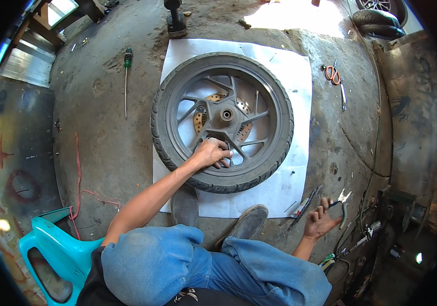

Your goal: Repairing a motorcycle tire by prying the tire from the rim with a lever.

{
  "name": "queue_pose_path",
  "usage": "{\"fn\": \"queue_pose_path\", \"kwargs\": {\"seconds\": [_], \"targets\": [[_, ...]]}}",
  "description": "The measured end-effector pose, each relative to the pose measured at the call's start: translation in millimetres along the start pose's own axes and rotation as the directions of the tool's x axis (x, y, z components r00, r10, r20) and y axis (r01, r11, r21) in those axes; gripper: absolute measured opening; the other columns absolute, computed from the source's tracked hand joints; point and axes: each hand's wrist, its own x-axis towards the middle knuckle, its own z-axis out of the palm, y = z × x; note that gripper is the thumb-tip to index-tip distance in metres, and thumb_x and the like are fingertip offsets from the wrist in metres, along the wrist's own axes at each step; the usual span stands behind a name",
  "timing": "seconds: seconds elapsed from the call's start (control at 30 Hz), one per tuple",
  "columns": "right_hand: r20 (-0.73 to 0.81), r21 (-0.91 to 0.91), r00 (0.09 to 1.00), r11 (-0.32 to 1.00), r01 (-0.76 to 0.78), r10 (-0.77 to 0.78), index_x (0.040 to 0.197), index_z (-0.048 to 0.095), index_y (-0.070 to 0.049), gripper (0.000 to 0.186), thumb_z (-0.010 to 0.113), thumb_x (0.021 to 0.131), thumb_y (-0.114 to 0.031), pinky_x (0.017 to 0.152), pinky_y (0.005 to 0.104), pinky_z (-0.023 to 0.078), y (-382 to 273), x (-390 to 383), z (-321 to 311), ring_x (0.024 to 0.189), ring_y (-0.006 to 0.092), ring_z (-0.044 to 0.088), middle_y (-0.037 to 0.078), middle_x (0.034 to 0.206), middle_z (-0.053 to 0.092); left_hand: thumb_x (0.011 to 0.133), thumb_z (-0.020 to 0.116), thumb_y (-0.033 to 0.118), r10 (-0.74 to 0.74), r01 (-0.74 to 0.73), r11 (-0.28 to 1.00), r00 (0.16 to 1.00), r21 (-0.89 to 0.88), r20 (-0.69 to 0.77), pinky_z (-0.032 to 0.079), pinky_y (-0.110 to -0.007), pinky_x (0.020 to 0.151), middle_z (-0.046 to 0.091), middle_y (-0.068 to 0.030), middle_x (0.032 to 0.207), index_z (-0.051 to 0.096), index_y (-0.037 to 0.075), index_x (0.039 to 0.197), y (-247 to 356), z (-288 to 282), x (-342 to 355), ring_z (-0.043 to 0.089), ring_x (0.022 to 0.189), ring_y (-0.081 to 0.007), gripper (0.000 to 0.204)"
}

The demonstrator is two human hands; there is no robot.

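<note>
A spoked motorcycle wheel (226, 181) with its tyre lies flat on a white sheet (300, 127) in front of me. A brown perforated brake disc (200, 121) shows beneath its hub (226, 115). My left hand (210, 153) reaches over the near part of the rim, its fingers closed around a short thin piece that they mostly hide. Out to the right, my right hand (319, 223) has its palm turned up and its fingers curled. Between those fingers and the thumb sit pliers (343, 196) with dark green-blue handles and spread jaws.
A long screwdriver (127, 64) lies left of the sheet. Orange-handled scissors (332, 75) and a small wrench (343, 97) lie right. A turquoise stool (50, 245) stands at lower left beside a red cord (78, 178). Spare tyres (376, 23) are far right.
</note>
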Motion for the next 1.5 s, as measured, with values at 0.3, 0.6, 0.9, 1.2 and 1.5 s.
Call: {"fn": "queue_pose_path", "kwargs": {"seconds": [0.3,0.6,0.9,1.2,1.5], "targets": [[0.249,-0.489,0.948,0.871,-0.052,0.196,0.124,0.05,-0.006,0.036,0.067,0.098,-0.023,0.051,0.0221,0.029,44,55,153,0.062,0.0065,0.036,-0.001,0.093,0.044,0.098,0.069,0.022,0.087,-0.077,0.992,0.991,0.102,-0.099,0.061,-0.029,0.06,0.076,-0.0183,0.094,0.07,-0.013,0.11,9,10,-12,0.078,0.079,-0.0218,0.038],[-0.014,-0.518,0.801,-0.69,0.506,0.598,0.138,0.056,-0.006,0.044,0.06,0.094,-0.009,0.092,0.0526,0.053,145,72,177,0.103,0.0476,0.064,0.028,0.112,0.061,0.091,0.072,0.027,0.229,-0.159,0.957,0.928,0.244,-0.295,0.059,-0.036,0.07,0.074,-0.0145,0.068,0.077,-0.006,0.097,-8,23,-14,0.077,0.069,-0.0245,0.034],[-0.13,-0.011,0.701,-0.708,0.707,0.702,0.114,0.068,0.002,0.03,0.068,0.087,-0.012,0.084,0.0525,0.057,224,87,163,0.106,0.0418,0.069,0.025,0.118,0.063,0.085,0.077,0.029,0.391,-0.138,0.856,0.803,0.499,-0.449,0.059,-0.049,0.071,0.071,-0.0255,0.076,0.078,0.0,0.084,-23,44,-12,0.073,0.076,-0.0424,0.028],[-0.256,0.169,0.698,-0.68,0.713,0.669,0.113,0.075,-0.003,0.028,0.068,0.088,-0.014,0.079,0.0459,0.059,256,95,166,0.106,0.0358,0.072,0.022,0.118,0.069,0.082,0.078,0.026,0.373,-0.114,0.873,0.783,0.475,-0.498,0.058,-0.051,0.068,0.07,-0.026,0.074,0.074,0.0,0.074,-22,48,-11,0.072,0.074,-0.0434,0.027],[-0.378,0.161,0.778,-0.792,0.589,0.502,0.114,0.078,-0.007,0.026,0.069,0.092,-0.017,0.072,0.0562,0.06,307,84,194,0.109,0.0326,0.073,0.011,0.124,0.074,0.085,0.07,0.024,0.448,-0.209,0.86,0.746,0.466,-0.492,0.057,-0.053,0.069,0.067,-0.0281,0.073,0.071,-0.001,0.073,-30,40,-12,0.069,0.073,-0.0469,0.028]]}}
